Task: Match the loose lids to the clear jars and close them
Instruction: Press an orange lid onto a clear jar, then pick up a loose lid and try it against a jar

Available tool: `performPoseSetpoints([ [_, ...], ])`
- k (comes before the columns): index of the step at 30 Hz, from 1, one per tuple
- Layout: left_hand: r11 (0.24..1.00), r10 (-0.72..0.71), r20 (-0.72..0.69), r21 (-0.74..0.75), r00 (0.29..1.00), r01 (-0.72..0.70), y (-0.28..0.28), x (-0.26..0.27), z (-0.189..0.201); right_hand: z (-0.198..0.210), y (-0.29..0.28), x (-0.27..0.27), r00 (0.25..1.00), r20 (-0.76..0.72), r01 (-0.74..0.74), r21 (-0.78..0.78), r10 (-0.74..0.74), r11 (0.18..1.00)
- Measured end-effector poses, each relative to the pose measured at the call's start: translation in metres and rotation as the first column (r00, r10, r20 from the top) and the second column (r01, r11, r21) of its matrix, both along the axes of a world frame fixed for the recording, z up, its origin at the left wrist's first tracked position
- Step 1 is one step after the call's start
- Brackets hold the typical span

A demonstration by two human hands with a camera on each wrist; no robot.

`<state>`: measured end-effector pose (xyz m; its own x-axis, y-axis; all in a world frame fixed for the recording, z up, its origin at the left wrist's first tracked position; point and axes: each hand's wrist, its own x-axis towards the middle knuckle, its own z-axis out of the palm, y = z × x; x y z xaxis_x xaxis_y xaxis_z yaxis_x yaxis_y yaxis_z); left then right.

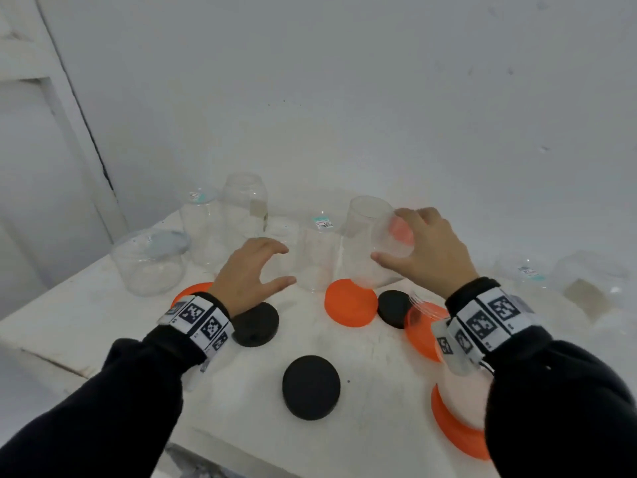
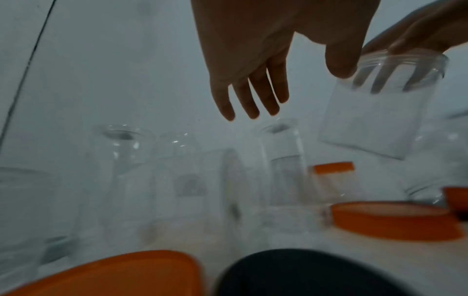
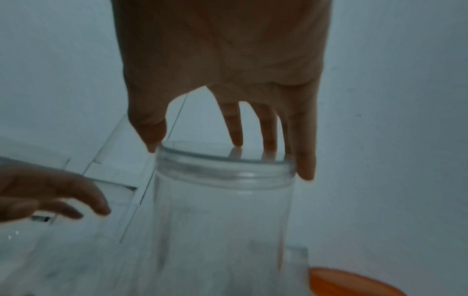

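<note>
- The right hand (image 1: 429, 251) grasps a clear jar (image 1: 374, 232) by its open threaded mouth, thumb on one side of the rim and fingertips (image 3: 306, 170) on the other.
- The jar hangs off the table (image 1: 86, 315), tilted; its long axis runs from the right palm up and away to the left, base leading.
- The left hand (image 1: 251, 274) is released: fingers spread and loosely arched, holding nothing, hovering just left of the jar.
- Between the two hands stands another clear jar (image 1: 315, 257), upright and uncapped, closer to the left thumb than to the right hand.
- Just below the held jar, on the table, lies an orange lid (image 1: 350, 301), nearer the right hand; a small black lid (image 1: 393, 307) lies just beside it towards the right wrist.
- Under the left wrist a black lid (image 1: 256, 324) lies, with part of a second orange lid (image 1: 193, 291) showing behind the hand; a third black lid (image 1: 310, 386) lies between the forearms, nearer the body.
- Judgement: the free left hand is the one placed to fetch a lid or steady the jar's body; the jar must first be righted so its mouth faces up.
- More clear jars stand beyond the left hand; whether any lid fits this mouth cannot be told from here.
</note>
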<state>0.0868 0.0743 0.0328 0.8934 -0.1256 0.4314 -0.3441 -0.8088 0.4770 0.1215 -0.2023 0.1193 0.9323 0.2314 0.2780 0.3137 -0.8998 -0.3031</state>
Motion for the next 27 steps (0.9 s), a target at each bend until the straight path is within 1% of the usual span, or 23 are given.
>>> performPoseSetpoints([
  [1,0.998,0.013,0.029,0.054,0.999,-0.015,0.009,0.006,-0.003,-0.007,0.005,0.005,1.000,0.021,0.017,0.022,-0.017,1.000],
  [3,0.989,0.043,0.034,0.143,0.999,-0.047,0.024,0.018,-0.009,-0.020,0.015,0.015,0.998,0.040,0.049,0.032,-0.050,0.998],
  [6,0.961,0.074,-0.048,0.271,0.996,-0.058,0.039,0.030,-0.016,-0.036,0.026,0.030,0.994,0.043,0.102,-0.004,-0.102,0.995],
  [8,0.948,0.080,-0.115,0.317,0.990,-0.040,0.045,0.035,-0.021,-0.043,0.031,0.037,0.992,0.022,0.127,-0.030,-0.126,0.991],
  [11,0.936,0.082,-0.185,0.351,0.979,-0.012,0.053,0.040,-0.026,-0.049,0.038,0.046,0.987,0.001,0.158,-0.078,-0.158,0.984],
  [17,0.925,0.054,-0.210,0.379,0.976,0.030,0.060,0.048,-0.032,-0.062,0.047,0.064,0.981,-0.066,0.167,-0.181,-0.181,0.969],
  [20,0.927,0.049,-0.223,0.373,0.974,0.039,0.060,0.049,-0.033,-0.071,0.048,0.074,0.983,-0.050,0.166,-0.195,-0.179,0.967],
  [22,0.931,0.050,-0.226,0.362,0.973,0.036,0.059,0.047,-0.032,-0.075,0.049,0.080,0.988,-0.037,0.142,-0.180,-0.151,0.973],
  [25,0.944,0.036,-0.217,0.329,0.975,0.038,0.058,0.046,-0.031,-0.080,0.050,0.085,0.991,-0.057,0.105,-0.185,-0.118,0.977],
  [27,0.940,0.040,-0.217,0.338,0.975,0.036,0.058,0.045,-0.031,-0.083,0.051,0.087,0.991,-0.053,0.107,-0.204,-0.121,0.973],
])
